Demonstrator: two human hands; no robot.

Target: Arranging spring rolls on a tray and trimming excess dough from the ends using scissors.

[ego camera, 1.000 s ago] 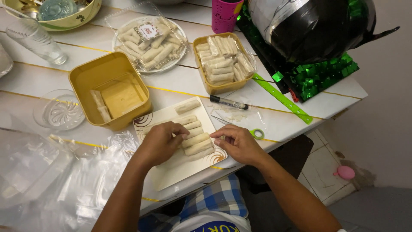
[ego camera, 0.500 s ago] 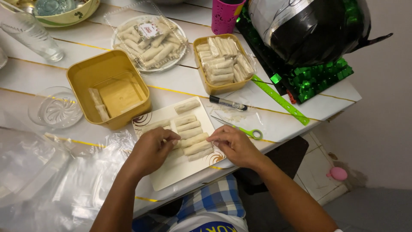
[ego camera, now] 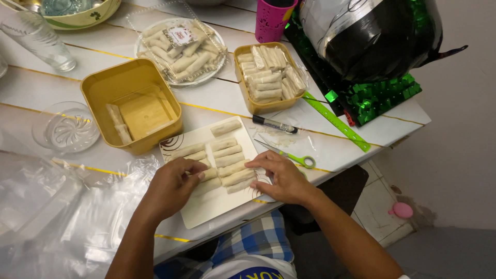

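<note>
A cream rectangular board (ego camera: pixel 217 204) lies at the table's near edge with several pale rolled spring rolls (ego camera: pixel 230 157) lined up on it. My left hand (ego camera: pixel 173 187) rests on the board's left side, fingertips on a roll. My right hand (ego camera: pixel 281 178) presses its fingers against the right ends of the lowest rolls. A yellow tub (ego camera: pixel 132 111) with two rolls inside stands just beyond the board.
A second yellow tub (ego camera: pixel 268 77) full of rolls and a wrapped plate of rolls (ego camera: pixel 181 49) sit further back. Green-handled scissors (ego camera: pixel 292 155), a black marker (ego camera: pixel 274 124), a green ruler (ego camera: pixel 336 121), a glass dish (ego camera: pixel 67 129), a pink cup (ego camera: pixel 273 19) and clear plastic bags (ego camera: pixel 57 217) surround the board.
Both hands have shifted slightly along the rolls on the board, the left hand sliding a little nearer the lower rolls. Nothing else moved.
</note>
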